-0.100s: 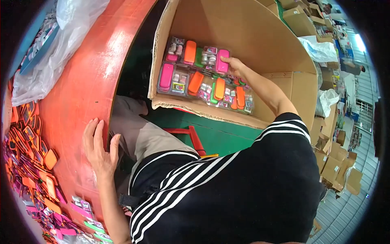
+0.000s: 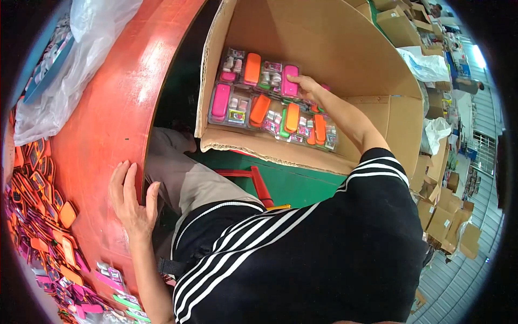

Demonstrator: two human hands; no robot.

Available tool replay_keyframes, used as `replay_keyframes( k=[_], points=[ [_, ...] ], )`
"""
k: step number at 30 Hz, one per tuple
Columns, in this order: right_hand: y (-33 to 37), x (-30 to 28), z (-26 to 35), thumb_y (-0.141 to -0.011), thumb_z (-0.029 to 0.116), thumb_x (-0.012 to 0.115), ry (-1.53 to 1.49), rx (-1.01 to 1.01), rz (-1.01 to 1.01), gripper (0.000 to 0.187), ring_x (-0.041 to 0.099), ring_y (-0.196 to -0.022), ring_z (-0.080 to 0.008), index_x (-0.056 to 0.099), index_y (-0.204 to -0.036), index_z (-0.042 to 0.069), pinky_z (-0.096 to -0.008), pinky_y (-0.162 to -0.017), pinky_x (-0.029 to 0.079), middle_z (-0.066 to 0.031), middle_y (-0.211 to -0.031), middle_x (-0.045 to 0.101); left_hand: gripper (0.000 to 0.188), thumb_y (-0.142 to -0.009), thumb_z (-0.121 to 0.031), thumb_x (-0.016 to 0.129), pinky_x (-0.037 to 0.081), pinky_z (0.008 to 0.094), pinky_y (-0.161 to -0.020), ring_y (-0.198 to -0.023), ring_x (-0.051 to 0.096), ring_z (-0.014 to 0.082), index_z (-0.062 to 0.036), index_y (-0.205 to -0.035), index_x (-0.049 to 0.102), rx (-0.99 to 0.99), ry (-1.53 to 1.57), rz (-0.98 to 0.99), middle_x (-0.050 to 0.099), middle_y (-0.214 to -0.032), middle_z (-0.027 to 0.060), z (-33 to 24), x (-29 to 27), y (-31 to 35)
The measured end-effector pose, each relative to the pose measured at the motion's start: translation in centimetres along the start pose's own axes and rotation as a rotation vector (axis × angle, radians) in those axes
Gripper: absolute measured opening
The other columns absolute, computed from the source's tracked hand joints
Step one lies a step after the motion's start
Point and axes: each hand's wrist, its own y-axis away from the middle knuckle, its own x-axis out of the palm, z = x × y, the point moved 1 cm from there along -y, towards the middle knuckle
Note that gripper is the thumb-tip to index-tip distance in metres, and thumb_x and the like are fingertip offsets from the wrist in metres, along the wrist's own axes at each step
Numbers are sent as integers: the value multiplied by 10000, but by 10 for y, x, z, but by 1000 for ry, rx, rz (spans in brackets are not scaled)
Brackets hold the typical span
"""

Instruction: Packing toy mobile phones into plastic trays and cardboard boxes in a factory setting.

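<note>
My right hand (image 2: 306,86) reaches into a large cardboard box (image 2: 318,46) and grips a clear plastic pack with a pink case (image 2: 290,81) by its right side. This pack sits in the back row, beside a pack with an orange case (image 2: 252,68). In front runs another row of clear packs with pink, orange and green pieces, a pink case (image 2: 220,102) at its left end. My left hand (image 2: 132,202) rests on the edge of the red table (image 2: 116,113), fingers spread, holding nothing.
Loose orange, pink and purple pieces (image 2: 48,216) are heaped at the table's left. Several packs (image 2: 110,276) lie near my left forearm. A clear plastic bag (image 2: 86,59) covers the far left. A red stool frame (image 2: 260,186) stands below the box. Cartons (image 2: 445,221) are stacked at right.
My right hand has shifted slightly left with the pink-cased pack, which now covers more of the green piece beside it. My left hand stays nearly still.
</note>
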Motion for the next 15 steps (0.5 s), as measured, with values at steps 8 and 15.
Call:
replay_keyframes(
  k=[8, 15],
  points=[
    [-24, -7, -3, -669, 423, 754, 721, -177, -273, 578, 625, -776, -211, 610, -993, -33, -324, -660, 508, -124, -917, 643, 482, -719, -214, 705, 375, 421, -936, -1100, 479, 333, -3, -1121, 542, -8, 17, -6, 513, -1165, 158, -3, -3, -2],
    [44, 31, 32, -733, 519, 665, 904, 54, -304, 539, 593, -573, -228, 595, -794, -13, -309, -538, 503, -114, -779, 628, 462, -688, -176, 724, 385, 400, -924, -1086, 488, 325, -13, -1090, 563, 16, 38, -71, 521, -1158, 154, 3, 0, 0]
  ],
)
